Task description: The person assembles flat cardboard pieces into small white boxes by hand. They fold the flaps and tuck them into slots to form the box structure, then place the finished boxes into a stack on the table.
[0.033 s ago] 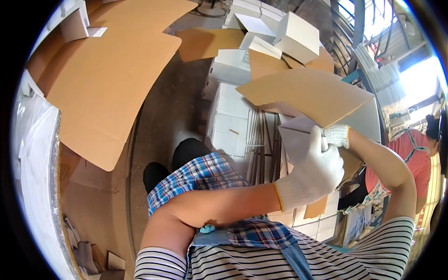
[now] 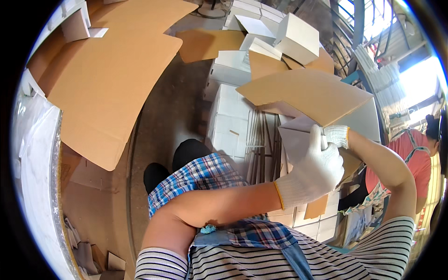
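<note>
A part-folded cardboard carton (image 2: 308,91), brown on its upper face and white on other panels, is in front of me to the right, tilted. My left hand (image 2: 317,173), in a white knit glove with a yellow cuff edge, is closed at its near corner, one finger pointing up along the panel. My right hand (image 2: 337,136), gloved alike, grips the same corner from the right. The left hand partly covers its fingers. The two gloves nearly meet there.
White boxes (image 2: 228,112) stand in rows ahead, with an upright white box (image 2: 298,38) on the pile behind. A large brown cardboard sheet (image 2: 112,74) lies to the left. A person in a pink top (image 2: 422,163) is at the far right, near my right arm.
</note>
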### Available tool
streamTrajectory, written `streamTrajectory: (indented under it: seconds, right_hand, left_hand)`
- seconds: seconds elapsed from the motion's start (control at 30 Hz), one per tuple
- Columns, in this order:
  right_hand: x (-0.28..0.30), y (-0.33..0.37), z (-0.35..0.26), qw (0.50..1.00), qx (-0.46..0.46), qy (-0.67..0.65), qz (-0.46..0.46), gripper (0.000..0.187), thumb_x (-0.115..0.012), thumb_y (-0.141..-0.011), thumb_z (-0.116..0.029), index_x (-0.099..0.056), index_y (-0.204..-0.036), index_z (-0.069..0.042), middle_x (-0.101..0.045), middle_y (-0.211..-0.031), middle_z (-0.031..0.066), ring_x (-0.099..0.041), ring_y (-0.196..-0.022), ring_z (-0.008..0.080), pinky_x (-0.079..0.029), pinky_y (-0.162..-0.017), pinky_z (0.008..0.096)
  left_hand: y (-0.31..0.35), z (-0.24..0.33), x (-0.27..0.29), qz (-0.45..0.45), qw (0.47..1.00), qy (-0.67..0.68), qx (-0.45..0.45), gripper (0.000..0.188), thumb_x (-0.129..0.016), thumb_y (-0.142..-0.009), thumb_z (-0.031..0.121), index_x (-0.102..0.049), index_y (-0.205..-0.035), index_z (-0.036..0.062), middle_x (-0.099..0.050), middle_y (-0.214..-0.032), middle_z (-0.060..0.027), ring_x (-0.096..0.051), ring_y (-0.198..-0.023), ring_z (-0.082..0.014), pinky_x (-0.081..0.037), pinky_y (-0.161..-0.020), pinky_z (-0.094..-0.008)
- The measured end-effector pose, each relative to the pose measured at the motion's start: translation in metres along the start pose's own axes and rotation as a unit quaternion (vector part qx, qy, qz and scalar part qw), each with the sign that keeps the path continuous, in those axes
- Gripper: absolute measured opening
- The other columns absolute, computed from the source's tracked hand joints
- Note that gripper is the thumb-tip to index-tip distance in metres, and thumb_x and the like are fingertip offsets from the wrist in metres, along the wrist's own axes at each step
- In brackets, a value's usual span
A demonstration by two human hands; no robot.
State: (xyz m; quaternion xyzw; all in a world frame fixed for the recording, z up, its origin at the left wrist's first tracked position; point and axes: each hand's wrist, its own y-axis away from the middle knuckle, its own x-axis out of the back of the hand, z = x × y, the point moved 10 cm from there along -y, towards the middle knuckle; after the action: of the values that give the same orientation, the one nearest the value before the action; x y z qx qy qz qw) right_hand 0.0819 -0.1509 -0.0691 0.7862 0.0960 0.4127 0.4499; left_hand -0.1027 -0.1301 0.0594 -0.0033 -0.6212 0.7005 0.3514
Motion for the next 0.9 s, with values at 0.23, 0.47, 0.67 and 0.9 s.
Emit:
streamTrajectory:
  seconds: [0.23, 0.47, 0.67, 0.9]
  right_hand:
    - [-0.015, -0.015, 0.009, 0.991, 0.005, -0.116, -0.06, 0.027, -0.065, -0.092, -0.019, -0.07, -0.109, 0.001, -0.072, -0.103, 0.0164, -0.062, -0.089, 0.0226, -0.052, -0.083, 0.0377]
    - [-0.018, -0.029, -0.004, 0.994, 0.025, -0.062, -0.081, 0.03, -0.066, -0.089, -0.024, -0.07, -0.111, -0.003, -0.072, -0.1, 0.0158, -0.063, -0.088, 0.0271, -0.052, -0.082, 0.0398]
    - [-0.008, -0.042, -0.012, 0.996, 0.052, 0.013, -0.071, 0.033, -0.067, -0.087, -0.028, -0.07, -0.112, -0.006, -0.073, -0.098, 0.0153, -0.064, -0.086, 0.031, -0.051, -0.081, 0.0416]
    - [0.065, 0.018, -0.067, 0.97, 0.011, 0.229, 0.083, 0.037, -0.067, -0.084, -0.031, -0.069, -0.113, -0.008, -0.073, -0.098, 0.0165, -0.065, -0.087, 0.0361, -0.051, -0.081, 0.0442]
  left_hand:
    - [-0.004, -0.003, 0.009, 0.029, 0.999, 0.015, -0.017, 0.016, -0.069, -0.057, 0.026, -0.066, -0.06, 0.0101, -0.049, -0.058, -0.0025, -0.051, -0.069, -0.0263, -0.039, -0.089, -0.0723]
    - [-0.008, -0.021, 0.003, 0.031, 0.998, 0.059, 0.006, 0.022, -0.071, -0.061, 0.027, -0.064, -0.066, 0.0075, -0.054, -0.07, -0.008, -0.053, -0.085, -0.0304, -0.035, -0.087, -0.0688]
    - [-0.009, -0.038, -0.002, 0.007, 0.996, 0.086, 0.027, 0.032, -0.075, -0.063, 0.035, -0.066, -0.075, 0.0068, -0.056, -0.084, -0.0092, -0.047, -0.105, -0.0336, -0.033, -0.092, -0.0672]
    - [-0.007, -0.045, 0.008, -0.042, 0.998, 0.043, 0.005, 0.055, -0.077, -0.07, 0.05, -0.067, -0.099, 0.0046, -0.053, -0.102, -0.0115, -0.045, -0.116, -0.0337, -0.032, -0.101, -0.0649]
